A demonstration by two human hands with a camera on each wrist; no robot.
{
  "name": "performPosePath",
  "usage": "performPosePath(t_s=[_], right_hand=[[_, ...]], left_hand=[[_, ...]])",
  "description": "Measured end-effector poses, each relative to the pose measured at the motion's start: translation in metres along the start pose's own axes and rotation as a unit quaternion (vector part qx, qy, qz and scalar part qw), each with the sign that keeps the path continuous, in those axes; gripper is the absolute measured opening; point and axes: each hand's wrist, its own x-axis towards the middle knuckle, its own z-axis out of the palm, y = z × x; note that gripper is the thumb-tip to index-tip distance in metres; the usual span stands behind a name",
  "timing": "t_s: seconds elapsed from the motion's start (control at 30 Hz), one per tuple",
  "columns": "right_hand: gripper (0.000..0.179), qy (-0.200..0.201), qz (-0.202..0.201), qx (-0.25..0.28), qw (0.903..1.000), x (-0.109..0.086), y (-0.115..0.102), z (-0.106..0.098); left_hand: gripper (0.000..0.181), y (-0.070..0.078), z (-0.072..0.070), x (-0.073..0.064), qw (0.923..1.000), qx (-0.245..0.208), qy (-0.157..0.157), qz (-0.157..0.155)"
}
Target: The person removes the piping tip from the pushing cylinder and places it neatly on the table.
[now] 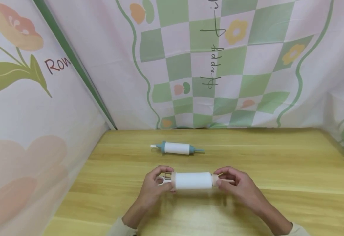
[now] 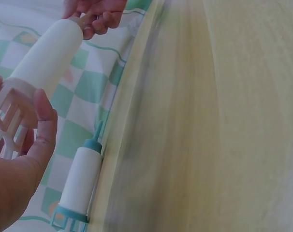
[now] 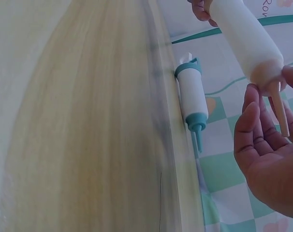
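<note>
A large white tube (image 1: 193, 181) lies level between both hands, syringe-like, with a peach collar at each end. My left hand (image 1: 157, 183) holds its left collar, where an open frame (image 2: 12, 118) and a white end piece stick out. Fingers and thumb of my right hand (image 1: 237, 183) pinch the right collar (image 3: 267, 72), from which a thin peach nozzle (image 3: 280, 110) points out past the palm. Farther back on the table rests a smaller tube (image 1: 177, 148), white with teal ends, a teal nozzle and a white tip piece. Neither hand touches it.
The light wooden table (image 1: 124, 203) runs back to a hanging cloth (image 1: 178, 68) with green and white checks. Another printed cloth (image 1: 80, 108) closes off the left side, and more cloth (image 1: 343, 98) hangs at the right.
</note>
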Motion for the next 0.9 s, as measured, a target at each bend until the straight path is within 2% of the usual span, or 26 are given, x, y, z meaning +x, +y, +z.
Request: performPosePath(t_s=[0.4,0.6,0.77,0.9], right_hand=[[0.024,0.008,-0.039,-0.034,0.9986,0.0008,0.0033,-0.0006],[0.027,0.001,-0.058,-0.021,0.9981,0.0018,0.0059,-0.0001],[0.029,-0.001,-0.055,-0.012,0.9984,0.0013,0.0053,0.0002],[0.031,0.004,-0.016,-0.013,0.9998,0.0012,0.0022,-0.0009]], left_hand=[[0.043,0.001,0.0001,0.0003,1.0,0.007,0.0,0.003],[0.043,0.0006,-0.0002,-0.0001,1.0,0.009,0.004,0.0],[0.042,0.0006,-0.0003,0.0003,1.0,0.007,0.003,0.001],[0.042,0.0004,-0.0002,0.0009,0.9999,0.009,0.003,0.002]])
